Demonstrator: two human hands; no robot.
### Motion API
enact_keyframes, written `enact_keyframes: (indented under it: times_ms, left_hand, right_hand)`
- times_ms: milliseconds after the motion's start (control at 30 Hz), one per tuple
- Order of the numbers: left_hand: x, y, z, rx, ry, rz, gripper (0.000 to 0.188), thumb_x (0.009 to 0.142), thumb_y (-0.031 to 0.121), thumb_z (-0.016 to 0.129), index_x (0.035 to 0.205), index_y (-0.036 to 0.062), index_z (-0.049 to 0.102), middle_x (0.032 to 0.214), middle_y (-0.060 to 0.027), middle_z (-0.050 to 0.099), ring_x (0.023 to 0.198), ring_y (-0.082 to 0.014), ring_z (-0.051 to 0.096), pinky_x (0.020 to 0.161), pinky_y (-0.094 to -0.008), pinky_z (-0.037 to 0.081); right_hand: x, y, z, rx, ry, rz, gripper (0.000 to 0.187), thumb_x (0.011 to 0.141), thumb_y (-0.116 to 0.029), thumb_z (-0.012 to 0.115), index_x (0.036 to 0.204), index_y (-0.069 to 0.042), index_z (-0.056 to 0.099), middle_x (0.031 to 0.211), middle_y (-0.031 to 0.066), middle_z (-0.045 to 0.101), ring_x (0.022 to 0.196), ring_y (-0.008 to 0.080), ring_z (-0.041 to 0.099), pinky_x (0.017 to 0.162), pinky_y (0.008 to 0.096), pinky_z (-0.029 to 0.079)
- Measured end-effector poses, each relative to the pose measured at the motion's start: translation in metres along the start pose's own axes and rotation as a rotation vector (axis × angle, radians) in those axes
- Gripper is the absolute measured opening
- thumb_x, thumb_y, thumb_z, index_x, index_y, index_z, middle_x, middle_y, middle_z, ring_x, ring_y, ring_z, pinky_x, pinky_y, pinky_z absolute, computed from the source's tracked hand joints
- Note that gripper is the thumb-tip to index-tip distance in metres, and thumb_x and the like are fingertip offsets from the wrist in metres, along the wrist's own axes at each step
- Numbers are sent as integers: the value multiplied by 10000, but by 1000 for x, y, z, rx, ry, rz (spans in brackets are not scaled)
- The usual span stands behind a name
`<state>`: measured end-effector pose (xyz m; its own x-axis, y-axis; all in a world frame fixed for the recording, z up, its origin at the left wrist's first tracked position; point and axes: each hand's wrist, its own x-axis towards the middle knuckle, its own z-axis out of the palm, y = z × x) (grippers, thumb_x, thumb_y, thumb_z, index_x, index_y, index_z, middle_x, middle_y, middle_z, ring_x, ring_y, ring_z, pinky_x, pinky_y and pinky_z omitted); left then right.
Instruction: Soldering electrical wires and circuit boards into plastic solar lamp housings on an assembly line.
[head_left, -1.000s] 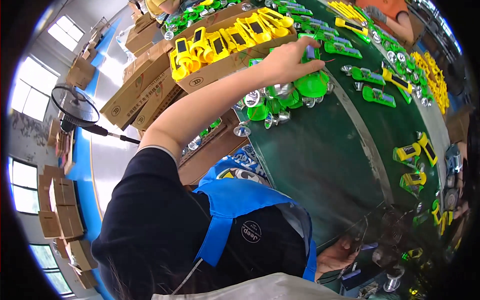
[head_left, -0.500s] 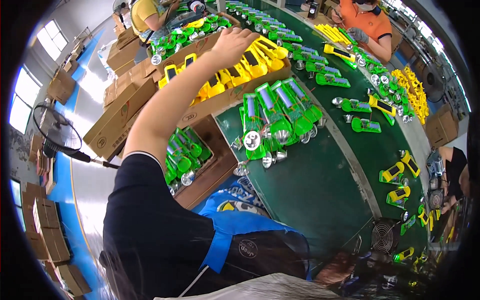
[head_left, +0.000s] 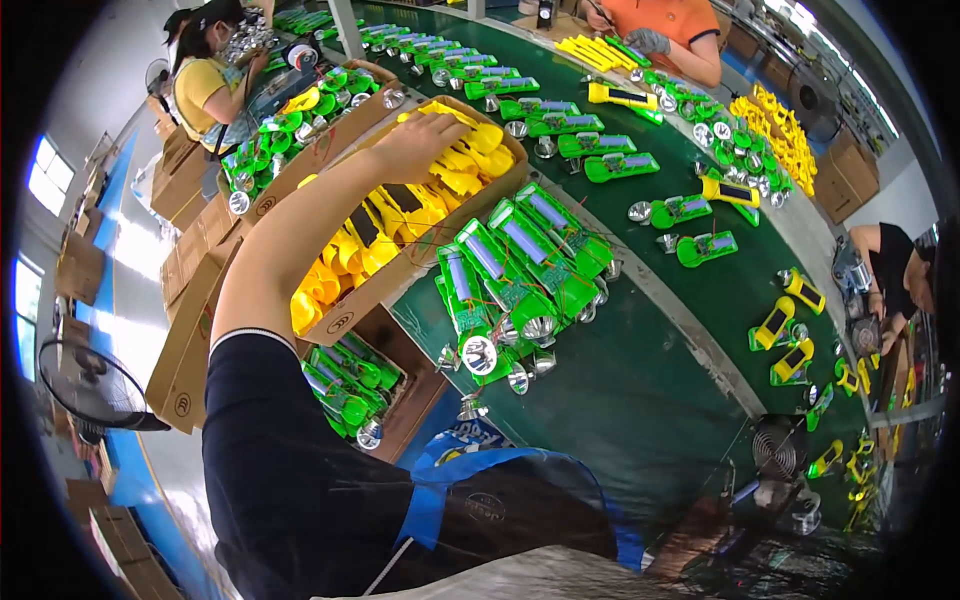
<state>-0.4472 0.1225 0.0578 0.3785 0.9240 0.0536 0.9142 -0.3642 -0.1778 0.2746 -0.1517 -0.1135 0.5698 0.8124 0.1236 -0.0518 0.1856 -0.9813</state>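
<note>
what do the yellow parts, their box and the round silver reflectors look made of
Yellow parts: probably moulded plastic, glossy, given their highlights and rounded shapes. Box: likely cardboard, matte, by its thin brown walls. Reflectors: mirror finish, from bright glints; metal or coated plastic, can't tell.

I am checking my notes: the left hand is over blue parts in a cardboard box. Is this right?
Not quite: they are yellow parts, not blue. The head view shows the left hand over them in the cardboard box.
</note>
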Motion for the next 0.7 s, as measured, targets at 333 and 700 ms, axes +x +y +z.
enact_keyframes:
  times_ms: [333,700]
  left_hand:
    - [-15,-25,2,285,354,-153,707,604,62,731,1263,97,475,1151,-107,512,1102,-310,539,990,-455,371]
    - [49,285,-105,87,457,421,566,638,53,665,1178,44,499,987,-109,541,939,-293,562,843,-457,383]
  right_hand:
    - [-8,-42,61,568,-12,193,289,981,-313,504,872,-51,560,718,12,490,711,140,431,752,312,363]
    - [-19,-48,55,630,-50,110,264,972,-314,493,929,-65,567,727,20,489,726,159,465,818,351,407]
